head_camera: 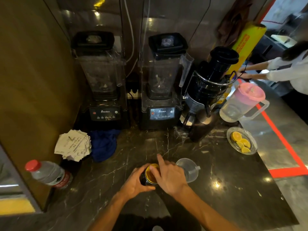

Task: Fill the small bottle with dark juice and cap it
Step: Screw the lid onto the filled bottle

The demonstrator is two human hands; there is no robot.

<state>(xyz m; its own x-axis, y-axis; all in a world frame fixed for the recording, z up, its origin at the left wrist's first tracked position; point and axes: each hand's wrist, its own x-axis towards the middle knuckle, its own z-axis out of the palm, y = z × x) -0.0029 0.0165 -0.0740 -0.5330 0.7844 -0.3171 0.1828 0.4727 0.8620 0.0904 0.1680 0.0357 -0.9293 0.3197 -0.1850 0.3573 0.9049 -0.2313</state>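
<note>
At the near left edge of the dark marbled desk (233,189) lies a clear water bottle (47,175) with a red cap, tipped on its side, and just beyond it sits a fanned stack of paper slips (73,145) touching a crumpled blue cloth (104,144). Behind these, at the far side, stand two black blenders with clear jugs and black lids, the left blender (100,80) and the right blender (164,80), with a power strip between their bases. In the near middle, the left hand (135,183) is wrapped around the side of the small bottle (146,180), which stands upright on the desk and looks dark inside. The right hand (170,175) comes over its top, fingers closed on the yellow cap (151,172) that sits on the bottle's mouth, with the forefinger stretched out toward the far side; whether the cap is fully seated cannot be told. Just right of that hand, touching or nearly touching it, lies a clear measuring cup (190,169) that looks empty. Farther back and right stands a black juicer (211,84), and beside it a clear pitcher (241,104) with a pink lid. Nearer, by the desk's right edge, a glass dish (233,130) holds orange slices (241,142). At the far right another person in a white sleeve (286,72) reaches toward the juicer.
</note>
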